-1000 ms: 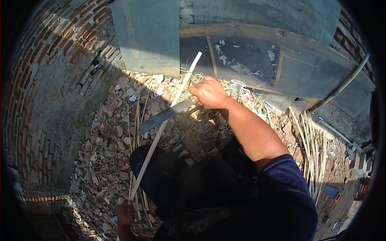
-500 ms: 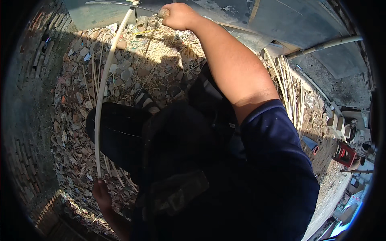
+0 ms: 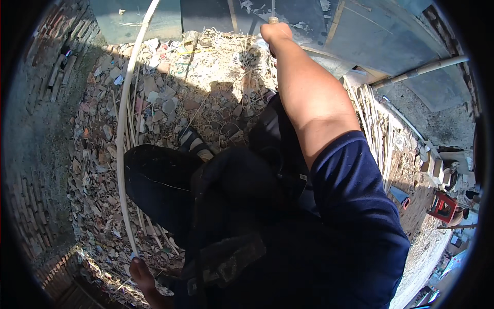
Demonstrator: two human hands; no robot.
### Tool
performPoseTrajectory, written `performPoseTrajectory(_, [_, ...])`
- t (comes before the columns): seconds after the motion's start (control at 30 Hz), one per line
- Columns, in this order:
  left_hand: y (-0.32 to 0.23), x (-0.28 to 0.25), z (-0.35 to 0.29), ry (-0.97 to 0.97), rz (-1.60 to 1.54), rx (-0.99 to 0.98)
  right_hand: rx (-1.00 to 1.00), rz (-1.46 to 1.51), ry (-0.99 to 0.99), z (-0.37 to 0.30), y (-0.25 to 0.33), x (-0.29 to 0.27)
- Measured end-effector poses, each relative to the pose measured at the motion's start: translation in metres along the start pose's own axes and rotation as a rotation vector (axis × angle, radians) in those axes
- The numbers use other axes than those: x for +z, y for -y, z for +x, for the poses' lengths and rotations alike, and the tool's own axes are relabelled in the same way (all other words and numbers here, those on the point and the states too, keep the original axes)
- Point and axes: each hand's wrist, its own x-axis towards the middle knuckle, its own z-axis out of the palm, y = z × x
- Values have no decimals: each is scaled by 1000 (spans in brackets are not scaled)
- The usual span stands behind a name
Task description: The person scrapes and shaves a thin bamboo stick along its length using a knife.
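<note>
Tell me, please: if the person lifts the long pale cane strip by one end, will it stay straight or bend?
It would probably bend: the long pale strip already curves in an arc from the left hand upward. It looks thin for its length, so likely light and springy. Its smooth surface may slide in the grip.

The cane [image 3: 121,139] looks like smooth, pale, matt peeled wood; the ground [image 3: 164,98] is rough with dry wood chips and shavings.
</note>
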Motion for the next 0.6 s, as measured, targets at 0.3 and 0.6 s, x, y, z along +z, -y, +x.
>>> performPoseTrajectory(0.3, [-23, 27, 35, -32, -135, 92, -435, 170, 118, -10, 12, -9])
performPoseTrajectory(0.6, [-26, 62, 49, 5, -163, 119, -780, 41, 170, -93, 45, -14])
